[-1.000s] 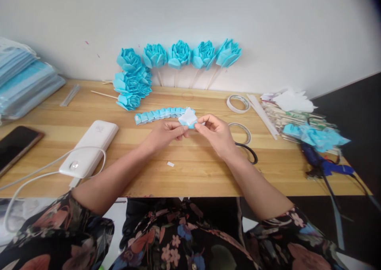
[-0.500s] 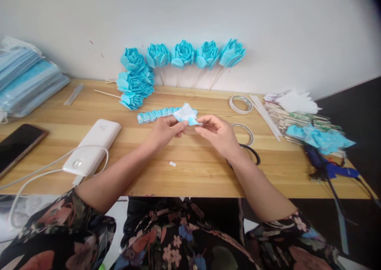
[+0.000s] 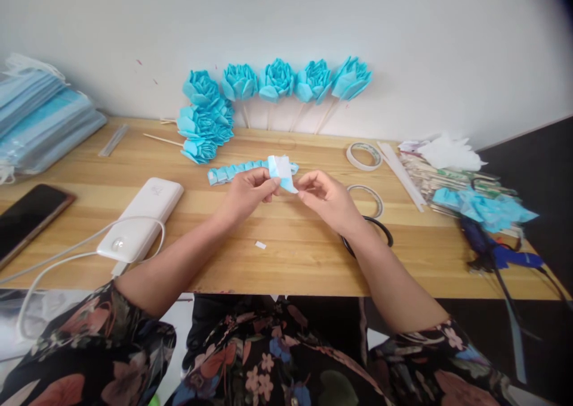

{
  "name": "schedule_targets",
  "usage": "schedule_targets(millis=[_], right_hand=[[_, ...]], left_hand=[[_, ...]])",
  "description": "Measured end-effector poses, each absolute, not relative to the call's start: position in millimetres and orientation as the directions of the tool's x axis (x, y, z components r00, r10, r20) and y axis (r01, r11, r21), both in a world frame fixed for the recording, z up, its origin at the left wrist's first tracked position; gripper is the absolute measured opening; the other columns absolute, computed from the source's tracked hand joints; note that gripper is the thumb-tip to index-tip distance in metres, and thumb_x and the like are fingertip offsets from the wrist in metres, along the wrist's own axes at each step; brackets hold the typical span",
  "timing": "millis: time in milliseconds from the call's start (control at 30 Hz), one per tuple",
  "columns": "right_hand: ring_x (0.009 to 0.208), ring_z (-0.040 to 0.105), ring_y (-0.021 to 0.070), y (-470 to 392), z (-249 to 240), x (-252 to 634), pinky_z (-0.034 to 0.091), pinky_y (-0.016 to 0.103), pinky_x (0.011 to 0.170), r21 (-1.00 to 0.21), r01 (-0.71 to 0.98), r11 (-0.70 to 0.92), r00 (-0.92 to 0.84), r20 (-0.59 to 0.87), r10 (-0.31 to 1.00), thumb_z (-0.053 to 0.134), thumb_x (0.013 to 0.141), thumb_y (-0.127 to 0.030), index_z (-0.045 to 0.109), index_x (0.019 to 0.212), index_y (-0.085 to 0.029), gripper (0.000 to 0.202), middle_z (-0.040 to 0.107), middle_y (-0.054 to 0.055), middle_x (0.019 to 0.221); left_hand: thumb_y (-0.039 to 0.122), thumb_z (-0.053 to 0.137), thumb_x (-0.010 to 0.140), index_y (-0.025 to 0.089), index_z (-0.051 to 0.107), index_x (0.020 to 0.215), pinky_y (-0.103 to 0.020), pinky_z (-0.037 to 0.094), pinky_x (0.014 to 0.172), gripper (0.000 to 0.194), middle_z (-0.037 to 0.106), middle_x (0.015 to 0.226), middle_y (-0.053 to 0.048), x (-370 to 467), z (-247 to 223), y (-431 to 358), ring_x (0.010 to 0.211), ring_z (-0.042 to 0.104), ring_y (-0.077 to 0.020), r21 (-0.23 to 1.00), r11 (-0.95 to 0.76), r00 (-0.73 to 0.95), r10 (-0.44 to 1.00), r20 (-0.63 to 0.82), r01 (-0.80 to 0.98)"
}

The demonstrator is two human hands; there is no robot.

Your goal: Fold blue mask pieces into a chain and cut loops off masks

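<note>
Left fingers are pinching a folded sheet, right fingers its corner, beyond the table's front edge; overpulling would be risking tears.

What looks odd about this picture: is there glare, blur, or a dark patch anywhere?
Head view: light is soft, with faint shadows on the pale, smooth wall; the white part of the creased blue-and-white sheet shows little texture; a bright spot on the white plastic power bank may be glare or a display; the upper right corner is dark; the blue plastic tool looks blurry.
</note>
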State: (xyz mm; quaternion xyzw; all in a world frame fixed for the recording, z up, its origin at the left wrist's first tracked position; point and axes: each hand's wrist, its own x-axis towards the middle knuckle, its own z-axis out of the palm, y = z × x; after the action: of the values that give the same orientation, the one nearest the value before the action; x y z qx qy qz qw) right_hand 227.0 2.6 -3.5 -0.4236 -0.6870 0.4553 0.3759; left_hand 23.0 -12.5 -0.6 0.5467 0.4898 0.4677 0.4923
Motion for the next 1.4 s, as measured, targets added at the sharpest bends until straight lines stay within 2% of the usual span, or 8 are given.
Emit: schedule_targets(millis=[167,300,433,633,767,1000,1233,1400], right_hand=[[0.104,0.067,0.0204,2,-1,226,0.052,0.041,0.094,-0.999,0.002,0.039,-0.335,0.036,0.941,0.065,0.088,-0.051,0.056,0.129,-0.028,0.047,0.072,0.005,0.111],[0.086,0.064,0.018,-1,-2,220,0.051,0.035,0.082,-0.999,0.047,0.015,-0.403,-0.005,0.915,0.073,0.08,-0.051,0.069,0.1,-0.023,0.034,0.07,0.002,0.088],[0.069,0.053,0.0122,-3,-5,217,0.045,0.03,0.07,-0.997,0.077,0.008,-0.329,-0.018,0.944,0.075,0.077,-0.042,0.065,0.075,-0.02,0.024,0.06,-0.003,0.071],[0.072,0.054,0.0138,-5,-4,213,0.046,0.032,0.073,-0.998,0.023,0.054,-0.286,0.045,0.957,0.076,0.076,-0.045,0.069,0.083,-0.022,0.025,0.063,-0.001,0.076],[0.076,0.057,0.0158,-5,-4,211,0.049,0.034,0.078,-0.999,-0.007,0.037,-0.298,0.037,0.954,0.077,0.075,-0.045,0.069,0.082,-0.023,0.024,0.065,0.0,0.078],[0.082,0.06,0.0165,-1,-12,214,0.049,0.036,0.085,-0.999,-0.042,-0.034,-0.311,-0.02,0.95,0.076,0.076,-0.045,0.07,0.085,-0.023,0.024,0.068,0.001,0.086],[0.076,0.056,0.0136,0,-14,215,0.047,0.031,0.08,-0.996,-0.077,-0.051,-0.292,-0.026,0.956,0.076,0.077,-0.044,0.068,0.083,-0.022,0.024,0.065,-0.001,0.08],[0.08,0.059,0.0161,-3,-8,213,0.049,0.033,0.08,-0.999,-0.006,-0.034,-0.318,-0.031,0.948,0.076,0.076,-0.045,0.068,0.082,-0.022,0.026,0.066,0.0,0.08]], left_hand=[[0.035,0.063,0.083,0.016,0.06,0.068,-0.023,0.041,0.059,0.023,0.061,0.066,0.0,23,-2,-14,0.06,0.051,-0.0095,0.978,-0.104,0.155,0.985,0.076,0.18],[0.033,0.06,0.083,0.017,0.053,0.062,-0.024,0.033,0.056,0.027,0.048,0.058,0.003,26,-2,-16,0.056,0.04,-0.0087,0.936,-0.219,0.189,0.967,0.17,0.277],[0.033,0.059,0.084,0.018,0.051,0.062,-0.024,0.031,0.056,0.028,0.043,0.058,0.004,28,0,-18,0.057,0.037,-0.0088,0.911,-0.264,0.196,0.958,0.21,0.316],[0.045,0.064,0.082,0.017,0.059,0.074,-0.024,0.037,0.058,0.03,0.056,0.066,0.0,31,-1,-18,0.061,0.046,-0.01,0.971,-0.122,0.279,0.958,0.061,0.205],[0.043,0.068,0.078,0.017,0.062,0.08,-0.024,0.043,0.061,0.027,0.062,0.074,-0.001,32,-4,-18,0.064,0.052,-0.0102,0.993,-0.012,0.302,0.953,-0.025,0.121],[0.034,0.064,0.08,0.017,0.06,0.071,-0.023,0.041,0.059,0.019,0.056,0.064,0.002,31,-4,-18,0.058,0.047,-0.0083,0.987,-0.071,0.322,0.947,0.021,0.147],[0.043,0.065,0.083,0.017,0.063,0.078,-0.024,0.046,0.063,0.026,0.063,0.073,-0.001,28,3,-16,0.063,0.052,-0.0096,0.993,-0.071,0.236,0.971,0.046,0.096],[0.044,0.068,0.079,0.017,0.066,0.071,-0.025,0.043,0.06,0.029,0.061,0.065,0.0,28,-4,-14,0.059,0.048,-0.0098,0.998,-0.028,0.163,0.986,0.017,0.061]])
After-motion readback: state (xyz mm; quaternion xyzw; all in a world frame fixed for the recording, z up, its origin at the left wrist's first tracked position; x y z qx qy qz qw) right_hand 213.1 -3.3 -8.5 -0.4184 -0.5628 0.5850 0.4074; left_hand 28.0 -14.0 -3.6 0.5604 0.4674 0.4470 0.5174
